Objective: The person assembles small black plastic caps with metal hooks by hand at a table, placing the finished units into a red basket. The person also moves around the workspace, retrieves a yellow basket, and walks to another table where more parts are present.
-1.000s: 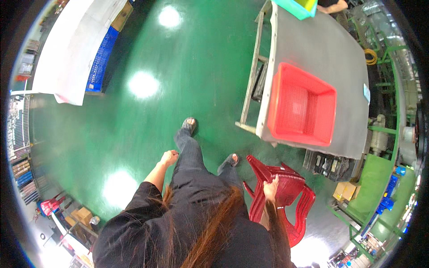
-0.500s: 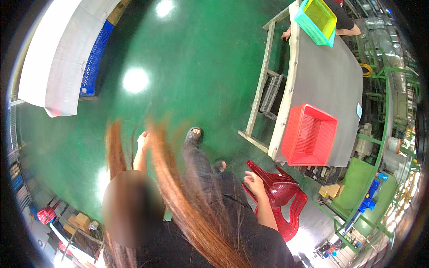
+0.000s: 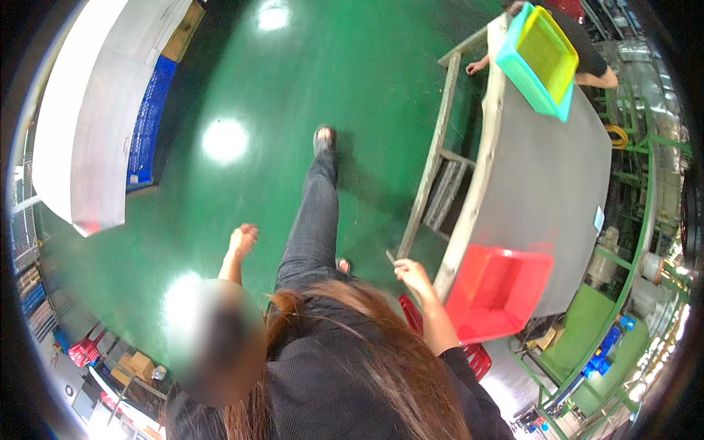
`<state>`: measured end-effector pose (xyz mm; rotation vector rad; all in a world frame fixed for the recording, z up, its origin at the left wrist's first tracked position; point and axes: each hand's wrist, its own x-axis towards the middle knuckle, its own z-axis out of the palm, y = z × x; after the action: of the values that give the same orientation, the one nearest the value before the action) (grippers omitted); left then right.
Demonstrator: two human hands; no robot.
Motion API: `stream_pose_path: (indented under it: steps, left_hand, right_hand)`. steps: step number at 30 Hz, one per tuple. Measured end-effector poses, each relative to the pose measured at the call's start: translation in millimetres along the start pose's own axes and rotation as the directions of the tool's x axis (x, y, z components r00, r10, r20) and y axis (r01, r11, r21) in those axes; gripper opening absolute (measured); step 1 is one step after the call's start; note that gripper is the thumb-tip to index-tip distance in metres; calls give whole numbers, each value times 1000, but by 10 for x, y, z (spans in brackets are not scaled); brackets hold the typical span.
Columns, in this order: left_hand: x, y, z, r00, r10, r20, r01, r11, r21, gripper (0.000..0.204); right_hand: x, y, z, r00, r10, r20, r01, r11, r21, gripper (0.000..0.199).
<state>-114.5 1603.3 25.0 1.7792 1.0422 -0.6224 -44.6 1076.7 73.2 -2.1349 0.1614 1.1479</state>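
I am walking over a green floor, one leg stepping forward. My left hand [image 3: 243, 239] swings at my side with its fingers loosely curled and nothing in it. My right hand [image 3: 412, 273] is raised beside the near edge of a grey table [image 3: 543, 183]. A small thin sliver shows by its fingertips; I cannot tell whether the hand holds it. A red plastic stool [image 3: 477, 358] stands low behind that hand, mostly hidden by my arm. A red tub [image 3: 499, 290] sits on the table's near corner, just right of the hand.
A teal crate with a yellow tray [image 3: 541, 55] rests at the table's far end, where another person's arm [image 3: 594, 77] leans. A long white bench [image 3: 81, 125] with blue crates [image 3: 147, 125] lies to the left. Green racks [image 3: 587, 337] stand at the right.
My right hand has left the red stool and risen to the table edge. I have stepped forward, and the table with the red tub has come closer.
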Motion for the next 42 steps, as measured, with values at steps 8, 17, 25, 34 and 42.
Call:
stream_pose_path:
  steps: [8,17,25,34,42]
  left_hand:
    - [2673,2800,-625,952,227,-205,-221,974,53,23]
    - [4694,4507,-107,918,394,-36,-355,861,365,23]
    - [6168,4019,-58,903,377,-205,-237,836,496,24]
    - [6530,4246,583,921,377,-100,-214,702,679,21]
    - [6682,4956,282,865,486,-123,-317,720,618,24]
  right_hand:
    - [3593,-1485,-1854,980,-55,-192,92,977,191,23]
    - [7526,-1716,-3270,753,-138,-643,-10,975,-222,41]
    - [9862,-763,-4229,502,161,-850,-294,956,7,58]
    - [10298,-298,-4583,300,-212,-930,-257,921,-292,21]
    - [9930,-610,-4246,710,416,-568,409,412,814,13]
